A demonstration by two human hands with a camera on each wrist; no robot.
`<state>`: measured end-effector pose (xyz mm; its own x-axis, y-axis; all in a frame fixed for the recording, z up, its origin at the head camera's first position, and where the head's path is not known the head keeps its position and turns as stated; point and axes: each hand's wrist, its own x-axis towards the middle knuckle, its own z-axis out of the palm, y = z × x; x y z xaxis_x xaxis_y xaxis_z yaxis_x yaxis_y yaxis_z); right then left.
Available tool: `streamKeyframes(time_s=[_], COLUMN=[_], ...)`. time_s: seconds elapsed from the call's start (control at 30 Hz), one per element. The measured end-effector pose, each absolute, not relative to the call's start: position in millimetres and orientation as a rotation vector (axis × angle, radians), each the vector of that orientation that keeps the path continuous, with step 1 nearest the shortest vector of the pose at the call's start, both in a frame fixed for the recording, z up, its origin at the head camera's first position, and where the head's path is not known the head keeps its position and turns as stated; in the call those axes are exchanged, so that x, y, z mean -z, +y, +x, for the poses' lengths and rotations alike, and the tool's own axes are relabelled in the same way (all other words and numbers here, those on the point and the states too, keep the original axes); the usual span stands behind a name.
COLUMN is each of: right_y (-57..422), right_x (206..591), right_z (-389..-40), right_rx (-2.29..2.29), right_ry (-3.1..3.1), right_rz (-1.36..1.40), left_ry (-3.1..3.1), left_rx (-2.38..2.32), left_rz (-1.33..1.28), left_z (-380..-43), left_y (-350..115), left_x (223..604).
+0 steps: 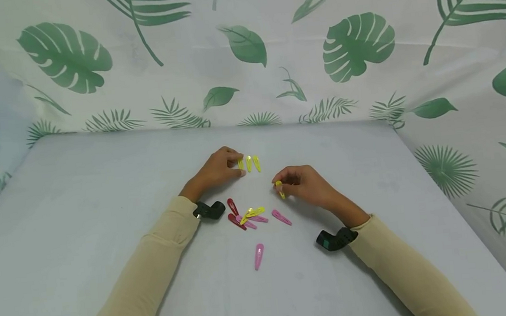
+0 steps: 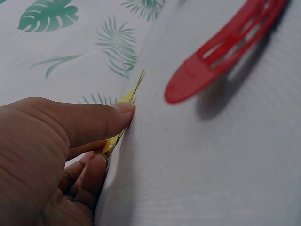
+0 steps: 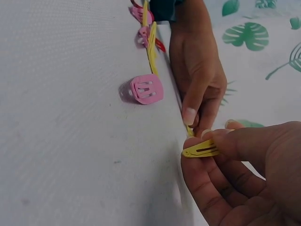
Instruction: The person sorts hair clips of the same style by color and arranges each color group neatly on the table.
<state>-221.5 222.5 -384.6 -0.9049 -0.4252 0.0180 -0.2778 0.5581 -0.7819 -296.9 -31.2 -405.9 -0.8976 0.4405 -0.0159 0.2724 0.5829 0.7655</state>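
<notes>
My left hand (image 1: 218, 169) pinches a yellow snap hair clip (image 1: 241, 164) at the table surface. In the left wrist view, the thumb covers the middle of that clip. Just to its right, two more yellow hair clips (image 1: 249, 163) lie side by side in a short row. Nearer to me and further right, my right hand (image 1: 307, 186) holds another yellow hair clip (image 3: 201, 150) between thumb and fingers, raised off the table. The right wrist view shows its narrow end sticking out past the thumb, while its other end is hidden.
Between the forearms lies a loose pile of red hair clips (image 1: 232, 207), pink ones and yellow ones (image 1: 255, 212). A single pink clip (image 1: 281, 217) lies right of the pile, and another pink clip (image 1: 259, 256) lies nearer to me. Behind the white table (image 1: 143, 153) hangs a leaf-patterned cloth (image 1: 287, 37).
</notes>
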Motion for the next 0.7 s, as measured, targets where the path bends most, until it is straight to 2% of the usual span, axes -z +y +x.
streamKeyframes(time_s=[0.7], right_y=[210], right_x=[386], right_z=[-247], right_rx=[1.371], right_ry=[2.578], right_rz=[-0.445], left_ry=[2.600], left_rx=[-1.225], left_rz=[0.604], left_z=[-300], left_y=[-33], left_x=[408])
